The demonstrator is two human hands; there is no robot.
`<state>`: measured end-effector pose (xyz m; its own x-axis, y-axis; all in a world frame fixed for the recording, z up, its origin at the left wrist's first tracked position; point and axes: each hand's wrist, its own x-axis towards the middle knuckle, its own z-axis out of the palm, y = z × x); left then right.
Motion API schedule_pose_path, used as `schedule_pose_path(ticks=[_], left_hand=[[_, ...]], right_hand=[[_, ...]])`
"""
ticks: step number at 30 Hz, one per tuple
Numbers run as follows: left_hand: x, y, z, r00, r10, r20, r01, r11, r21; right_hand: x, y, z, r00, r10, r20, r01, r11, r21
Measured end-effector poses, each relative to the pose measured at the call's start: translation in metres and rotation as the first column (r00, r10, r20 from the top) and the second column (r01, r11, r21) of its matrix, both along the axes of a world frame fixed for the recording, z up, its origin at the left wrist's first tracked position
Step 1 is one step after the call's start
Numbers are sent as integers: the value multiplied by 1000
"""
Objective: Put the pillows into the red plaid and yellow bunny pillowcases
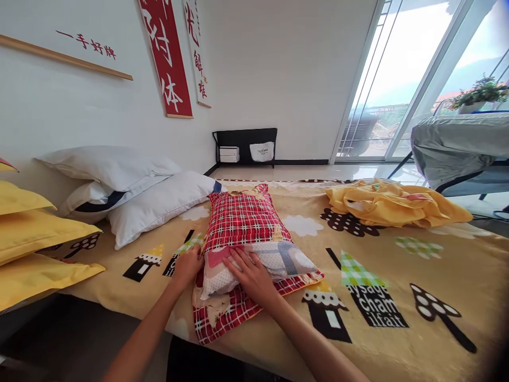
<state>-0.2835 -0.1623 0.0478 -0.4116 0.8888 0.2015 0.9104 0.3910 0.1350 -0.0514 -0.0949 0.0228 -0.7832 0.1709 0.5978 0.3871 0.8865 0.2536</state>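
Observation:
A red plaid pillowcase (246, 215) lies on the bed in front of me, its near flap (233, 313) spread toward the bed's front edge. Out of its open end pokes a pale pillow (274, 257) with grey-blue and pink checks; the rest of that pillow is hidden inside. At the left side of the opening, my left hand (189, 265) is closed on the pillowcase's edge, its fingertips partly hidden. My right hand (252, 276) lies open on top of the exposed pillow end, fingers stretched out and holding nothing.
White pillows (159, 204) are heaped against the left wall. Yellow pillows (43, 233) are stacked at the near left. Crumpled yellow cloth (397, 204) lies on the patterned bed cover (286, 329) at the right. Beyond it stands a grey-covered piece of furniture (457, 138).

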Motion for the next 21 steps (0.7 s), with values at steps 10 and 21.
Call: schedule_pose_path(ticks=[10, 21], left_hand=[[7, -10, 0, 935, -271, 227, 249, 961, 122], [42, -67, -5, 902, -283, 327, 170, 927, 334]], right_hand=[[-20, 20, 30, 976, -216, 9, 211, 941, -265], [128, 48, -13, 793, -579, -189, 342, 680, -649]])
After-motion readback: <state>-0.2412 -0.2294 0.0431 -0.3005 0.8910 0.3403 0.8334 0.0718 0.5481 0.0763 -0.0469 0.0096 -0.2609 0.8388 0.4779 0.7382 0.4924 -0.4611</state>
